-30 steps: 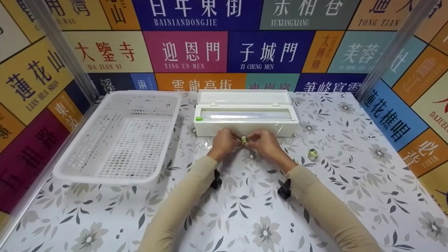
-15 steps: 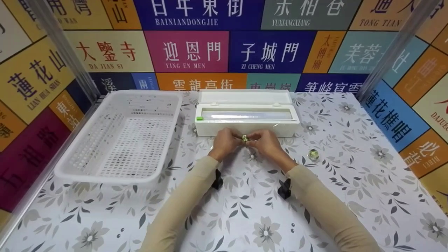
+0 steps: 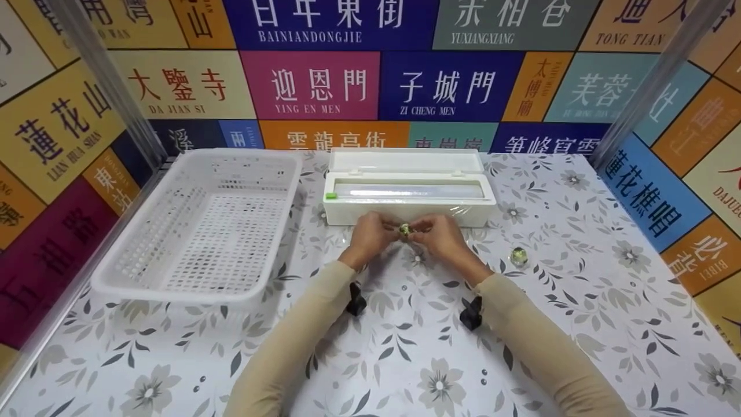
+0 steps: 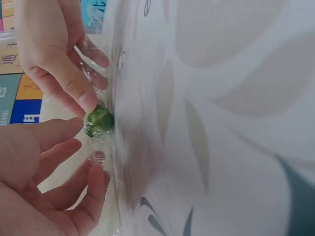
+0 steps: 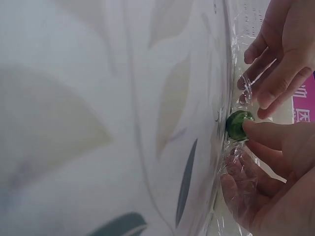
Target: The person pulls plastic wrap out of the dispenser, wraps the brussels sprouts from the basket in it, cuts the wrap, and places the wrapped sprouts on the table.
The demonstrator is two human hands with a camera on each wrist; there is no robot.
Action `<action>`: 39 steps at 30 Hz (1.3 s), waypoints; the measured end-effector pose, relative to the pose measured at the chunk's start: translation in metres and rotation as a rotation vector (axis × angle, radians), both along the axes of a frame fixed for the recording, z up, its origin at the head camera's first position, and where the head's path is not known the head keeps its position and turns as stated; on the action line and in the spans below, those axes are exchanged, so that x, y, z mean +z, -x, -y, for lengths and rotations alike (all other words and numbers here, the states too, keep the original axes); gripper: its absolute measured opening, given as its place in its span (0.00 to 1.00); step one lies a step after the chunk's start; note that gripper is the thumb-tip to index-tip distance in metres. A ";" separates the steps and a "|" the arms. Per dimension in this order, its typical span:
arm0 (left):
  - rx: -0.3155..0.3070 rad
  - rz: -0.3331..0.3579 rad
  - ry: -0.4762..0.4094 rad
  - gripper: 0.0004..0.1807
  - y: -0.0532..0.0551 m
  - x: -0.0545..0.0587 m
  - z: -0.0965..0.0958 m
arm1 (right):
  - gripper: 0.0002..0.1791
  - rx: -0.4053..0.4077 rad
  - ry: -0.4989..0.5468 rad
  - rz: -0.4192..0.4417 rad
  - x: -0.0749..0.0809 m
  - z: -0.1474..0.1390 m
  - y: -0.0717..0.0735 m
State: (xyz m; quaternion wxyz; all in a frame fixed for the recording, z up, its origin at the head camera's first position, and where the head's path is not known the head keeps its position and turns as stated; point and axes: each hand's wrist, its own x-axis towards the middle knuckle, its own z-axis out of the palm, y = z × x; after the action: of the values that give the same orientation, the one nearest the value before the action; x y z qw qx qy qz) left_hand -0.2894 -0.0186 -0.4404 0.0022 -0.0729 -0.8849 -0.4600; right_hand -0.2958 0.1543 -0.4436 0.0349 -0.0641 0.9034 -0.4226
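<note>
A small round green vegetable, apparently a Brussels sprout (image 4: 100,119), lies in clear cling film (image 4: 101,142) at the front of a white dispenser box (image 3: 405,217). From the left, my left hand (image 3: 372,234) holds the film with bent fingers close to the sprout. On the other side my right hand (image 3: 441,234) has its fingers in the film, and one fingertip touches the sprout, as the right wrist view shows. The film is gathered on both sides of it. Another green ball in film (image 3: 518,256) rests on the table to the right.
The dispenser's lid (image 3: 405,161) stands raised, with a film roll (image 3: 411,191) inside and a green slider (image 3: 330,196) at its left end. A white perforated basket (image 3: 185,297) sits at the left. Printed panels (image 3: 310,86) wall the flowered table.
Both hands stay at nearly the same spot in front of the dispenser, with small finger movements around the sprout. The view has shifted slightly.
</note>
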 end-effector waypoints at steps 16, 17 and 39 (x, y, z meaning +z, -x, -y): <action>0.411 -0.072 -0.229 0.11 -0.011 0.009 0.058 | 0.16 0.073 0.045 -0.053 0.034 -0.005 0.004; 0.434 -0.076 -0.233 0.13 -0.011 0.009 0.061 | 0.17 0.088 0.054 -0.060 0.036 -0.004 0.005; 0.371 -0.051 -0.377 0.44 0.014 -0.007 0.082 | 0.18 0.281 0.098 -0.208 0.055 0.057 0.027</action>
State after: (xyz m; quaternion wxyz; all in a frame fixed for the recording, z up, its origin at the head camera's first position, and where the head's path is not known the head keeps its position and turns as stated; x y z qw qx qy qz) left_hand -0.3030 -0.1004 -0.4476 0.1222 0.0807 -0.7814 -0.6066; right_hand -0.3224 0.0973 -0.3887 -0.0030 -0.2347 0.8625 -0.4483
